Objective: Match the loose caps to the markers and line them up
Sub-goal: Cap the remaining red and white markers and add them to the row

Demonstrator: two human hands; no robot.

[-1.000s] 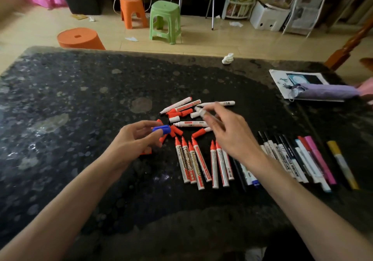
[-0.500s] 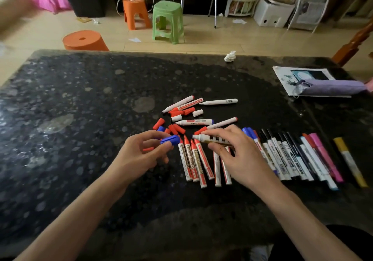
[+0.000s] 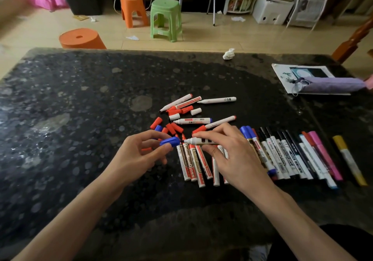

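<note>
1. One blue cap (image 3: pixel 170 141), pinched in the left hand (image 3: pixel 139 155), hovers at the far end of the red marker row (image 3: pixel 194 165).
2. Over that row, the right hand (image 3: pixel 232 155) grips an uncapped marker (image 3: pixel 198 141) with its tip facing the cap.
3. Loose red caps (image 3: pixel 174 128) lie scattered just beyond the row.

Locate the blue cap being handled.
Head view, left of centre: the blue cap is pinched in the left hand, just left of the uncapped marker held by the right hand.
</note>
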